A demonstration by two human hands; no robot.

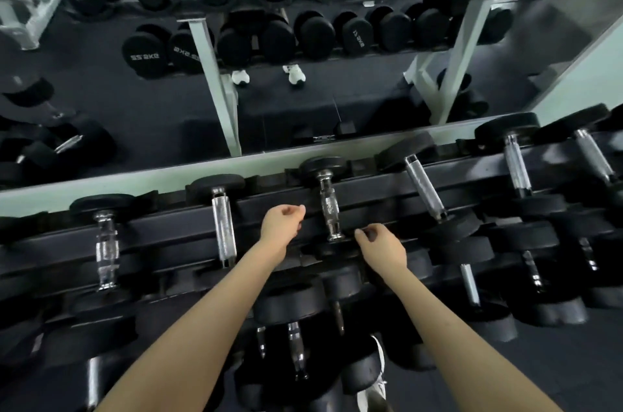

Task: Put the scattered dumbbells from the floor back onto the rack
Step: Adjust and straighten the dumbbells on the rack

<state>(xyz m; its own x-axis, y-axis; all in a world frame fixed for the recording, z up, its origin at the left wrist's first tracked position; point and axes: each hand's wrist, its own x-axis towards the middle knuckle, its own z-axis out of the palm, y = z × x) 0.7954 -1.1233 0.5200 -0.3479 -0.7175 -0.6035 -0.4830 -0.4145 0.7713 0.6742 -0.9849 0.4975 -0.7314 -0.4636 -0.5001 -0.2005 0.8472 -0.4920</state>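
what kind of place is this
Most likely a gym's free-weights area. A tiered rack holds rows of black rubber-headed dumbbells with chrome handles, a wall mirror behind reflects them, and the floor is dark rubber matting.

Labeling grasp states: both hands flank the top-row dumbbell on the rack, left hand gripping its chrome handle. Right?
Not quite. In the head view the left hand is loosely curled beside the dumbbell, off its handle. The right hand sits on the other side; the dumbbell rests on the rack.
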